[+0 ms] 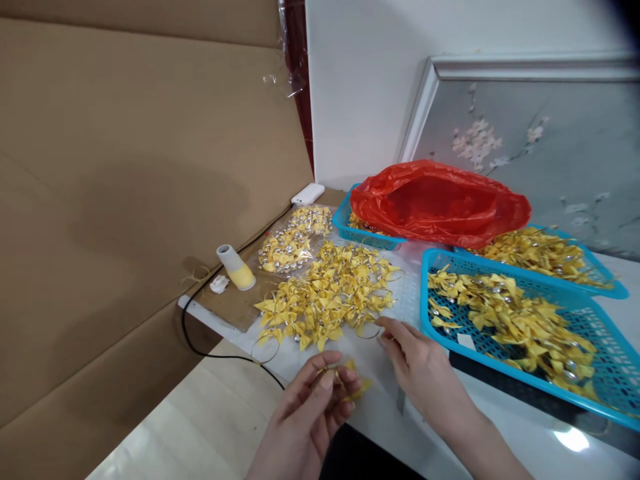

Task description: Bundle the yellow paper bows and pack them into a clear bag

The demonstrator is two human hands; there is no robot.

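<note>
My left hand (315,407) is closed, thumb against fingers, around a small yellow ribbon flower (357,387) whose petals stick out past the fingertips. At the near right edge of a heap of yellow ribbon flowers (325,293), my right hand (415,357) pinches its thumb and index finger together. A thin curved stem (369,332) reaches its fingertips; whether they grip it I cannot tell. Silvery beads and thin looped stems show among the heaped flowers. Close to the right hand stands a blue plastic basket (427,283) with more such flowers in it.
A clear bag of beaded yellow pieces (295,237) lies behind the heap. Left of it are a white-and-yellow cone (236,268), crumpled tissue (219,284) and a black cable (186,327). A red plastic bag (440,200) covers part of another basket (367,239). Cardboard (125,167) walls the left.
</note>
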